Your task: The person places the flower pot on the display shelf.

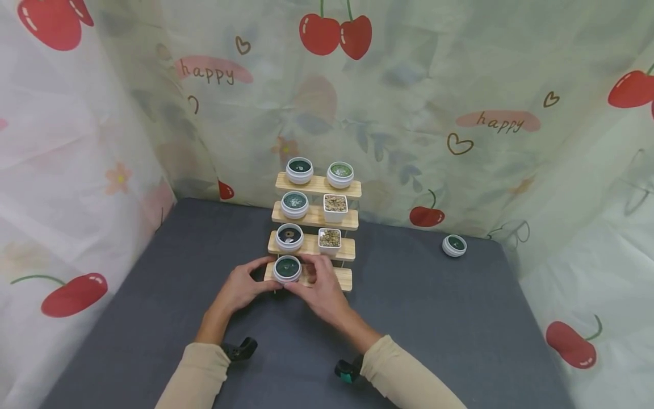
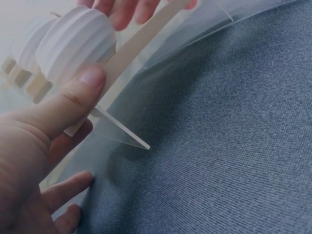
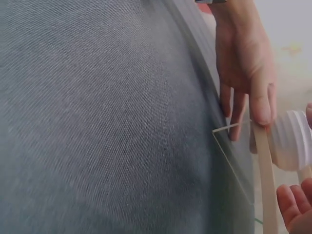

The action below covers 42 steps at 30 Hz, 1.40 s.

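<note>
A round white ribbed pot with a dark green top [image 1: 287, 268] stands at the left end of the lowest shelf of a stepped wooden display stand [image 1: 344, 278]. My left hand [image 1: 242, 288] grips that shelf's left end, thumb on its front edge and fingers lower down, as the left wrist view shows. My right hand [image 1: 324, 292] holds the pot from the right, thumb in front and fingers behind; its exact contact is partly hidden. In the left wrist view the pot's ribbed side [image 2: 78, 44] sits close to my left thumb.
Higher shelves carry more round pots [image 1: 294, 204] on the left, a green-topped pot [image 1: 340, 175] at top right, and square pots of granules [image 1: 335, 208]. Another round pot [image 1: 454, 245] stands at the dark table's back right. Printed curtains [image 1: 409, 74] surround the table.
</note>
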Each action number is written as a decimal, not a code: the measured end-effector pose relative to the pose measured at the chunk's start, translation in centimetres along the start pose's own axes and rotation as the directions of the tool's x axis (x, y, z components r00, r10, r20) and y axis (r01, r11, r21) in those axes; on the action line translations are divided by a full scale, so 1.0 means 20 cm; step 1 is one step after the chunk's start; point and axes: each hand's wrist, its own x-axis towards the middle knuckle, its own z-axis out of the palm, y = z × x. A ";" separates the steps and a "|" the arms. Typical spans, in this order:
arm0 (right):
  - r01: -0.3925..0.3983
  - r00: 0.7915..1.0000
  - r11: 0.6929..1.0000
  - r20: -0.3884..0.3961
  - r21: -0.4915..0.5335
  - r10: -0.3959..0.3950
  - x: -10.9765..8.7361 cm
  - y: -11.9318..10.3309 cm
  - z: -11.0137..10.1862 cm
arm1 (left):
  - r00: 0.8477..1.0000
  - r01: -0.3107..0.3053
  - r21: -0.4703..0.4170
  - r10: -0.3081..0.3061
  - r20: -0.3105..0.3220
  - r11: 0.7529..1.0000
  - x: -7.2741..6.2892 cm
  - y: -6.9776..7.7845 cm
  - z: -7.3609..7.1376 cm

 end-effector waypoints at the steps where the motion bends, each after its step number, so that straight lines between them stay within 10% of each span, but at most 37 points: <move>1: -0.005 1.000 1.000 0.001 -0.003 0.005 -0.01 0.00 -0.01 | 1.000 0.001 -0.001 -0.001 0.000 1.000 0.00 0.00 0.00; 22: -0.026 0.999 0.989 -0.027 -0.148 0.023 -0.16 0.10 -0.41 | 1.000 -0.014 -0.017 0.014 0.002 1.000 0.00 -0.03 0.01; 42: -0.153 0.928 0.948 -0.370 -0.281 0.041 -0.19 0.44 -1.06 | 1.000 -0.024 0.005 0.024 -0.017 1.000 0.00 0.00 0.00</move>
